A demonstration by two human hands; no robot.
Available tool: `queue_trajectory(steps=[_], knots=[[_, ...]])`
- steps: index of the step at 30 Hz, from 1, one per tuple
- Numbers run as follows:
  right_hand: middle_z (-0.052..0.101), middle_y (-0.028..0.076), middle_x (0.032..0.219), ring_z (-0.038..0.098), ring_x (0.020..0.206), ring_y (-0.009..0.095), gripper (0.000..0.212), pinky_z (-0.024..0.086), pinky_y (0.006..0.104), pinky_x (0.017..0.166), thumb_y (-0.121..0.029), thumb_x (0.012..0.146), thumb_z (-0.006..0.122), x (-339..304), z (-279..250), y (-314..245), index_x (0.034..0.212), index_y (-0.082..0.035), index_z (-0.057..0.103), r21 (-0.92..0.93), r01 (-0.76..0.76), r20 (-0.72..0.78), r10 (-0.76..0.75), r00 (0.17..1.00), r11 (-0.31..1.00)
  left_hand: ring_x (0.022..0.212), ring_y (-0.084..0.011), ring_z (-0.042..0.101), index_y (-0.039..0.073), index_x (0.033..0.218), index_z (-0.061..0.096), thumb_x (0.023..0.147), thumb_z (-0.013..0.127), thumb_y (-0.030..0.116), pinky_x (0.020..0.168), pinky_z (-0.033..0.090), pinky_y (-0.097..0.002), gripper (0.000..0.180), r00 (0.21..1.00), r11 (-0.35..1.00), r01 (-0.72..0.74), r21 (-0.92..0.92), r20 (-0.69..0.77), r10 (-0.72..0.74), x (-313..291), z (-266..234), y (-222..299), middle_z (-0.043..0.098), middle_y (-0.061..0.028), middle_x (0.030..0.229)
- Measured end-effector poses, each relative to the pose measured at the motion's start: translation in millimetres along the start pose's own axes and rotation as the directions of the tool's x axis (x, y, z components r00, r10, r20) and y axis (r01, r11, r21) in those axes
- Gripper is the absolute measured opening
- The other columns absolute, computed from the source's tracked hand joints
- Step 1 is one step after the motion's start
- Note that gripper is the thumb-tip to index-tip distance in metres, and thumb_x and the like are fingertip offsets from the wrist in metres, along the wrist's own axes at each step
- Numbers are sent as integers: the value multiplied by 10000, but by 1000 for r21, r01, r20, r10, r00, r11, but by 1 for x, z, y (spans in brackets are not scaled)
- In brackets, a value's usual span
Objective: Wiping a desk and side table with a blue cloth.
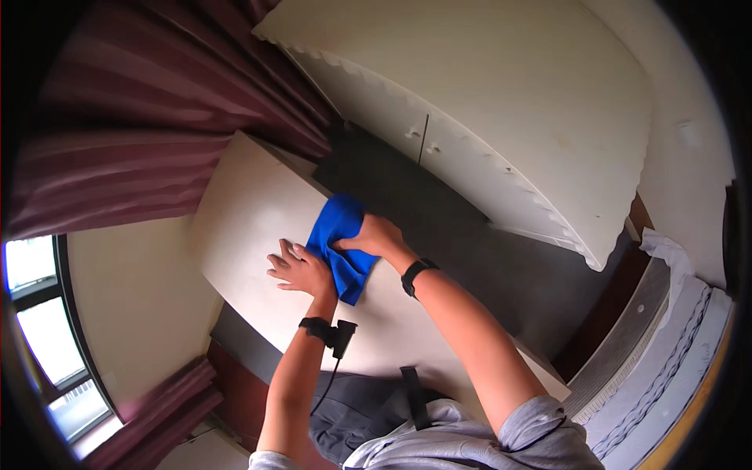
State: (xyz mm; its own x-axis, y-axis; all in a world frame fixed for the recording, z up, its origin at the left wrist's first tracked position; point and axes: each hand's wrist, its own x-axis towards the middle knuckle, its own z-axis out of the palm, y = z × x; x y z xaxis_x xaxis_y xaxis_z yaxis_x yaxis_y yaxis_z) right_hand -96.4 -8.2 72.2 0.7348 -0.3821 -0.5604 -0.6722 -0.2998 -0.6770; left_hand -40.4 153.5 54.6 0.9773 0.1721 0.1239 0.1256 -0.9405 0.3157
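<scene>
A blue cloth (341,229) lies crumpled on the pale table (254,207), near its far right edge. My right hand (377,236) grips the cloth, its fingers curled into the folds. Just left of the cloth, my left hand (304,270) rests on the table with its fingers spread. Its inner side touches or lies very near the cloth's edge. Both wrists wear black straps, and the left one carries a small black device (341,337) with a cable.
Beyond the table stands a white cabinet (462,168) with two knobbed doors and a scalloped cover on top. Dark red curtains (157,117) hang at the far left, by a window (59,337). A bed with a patterned sheet (658,384) is at the right.
</scene>
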Motion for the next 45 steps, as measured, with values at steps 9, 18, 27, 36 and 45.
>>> queue_trajectory(steps=[9,18,27,36,45], knots=[[729,221,1020,720,953,357,842,567,422,808,-699,578,817,118,20,-90,1046,-5,719,37,92,-15,-92,996,995,1499,-504,93,78,1513,387,1067,266,425,1136,96,-712,578,993,995,-4,97,116,-7,-13,2,4,159,-192,1656],[611,266,1318,586,1235,378,1013,452,399,1047,-736,636,771,265,55,-191,1328,-15,603,-152,355,-34,-364,931,922,1484,-553,-8,60,1500,323,945,486,333,1105,34,-754,639,979,994,9,110,203,-32,-9,-16,20,117,-271,1629],[612,237,1325,560,1266,375,968,432,394,1063,-649,683,800,262,56,-189,1388,-38,538,7,548,-211,-535,818,836,1489,-546,-18,55,1498,323,935,500,320,1106,18,-754,647,979,990,-9,144,201,-20,-9,-19,20,108,-266,1633],[682,213,1120,689,991,386,733,560,460,804,-482,753,825,17,15,-26,1260,-16,572,159,138,26,-143,989,978,1517,-474,41,95,1525,316,979,473,365,1133,66,-729,629,996,956,-1,292,86,-25,1,-6,-7,141,-163,1656],[678,184,1139,682,1028,367,721,561,422,874,-397,688,898,-283,-42,208,1249,-50,608,0,42,-106,-42,994,999,1513,-481,47,118,1523,326,991,465,349,1138,70,-715,597,992,985,16,175,124,-38,-16,-14,14,142,-182,1647]])
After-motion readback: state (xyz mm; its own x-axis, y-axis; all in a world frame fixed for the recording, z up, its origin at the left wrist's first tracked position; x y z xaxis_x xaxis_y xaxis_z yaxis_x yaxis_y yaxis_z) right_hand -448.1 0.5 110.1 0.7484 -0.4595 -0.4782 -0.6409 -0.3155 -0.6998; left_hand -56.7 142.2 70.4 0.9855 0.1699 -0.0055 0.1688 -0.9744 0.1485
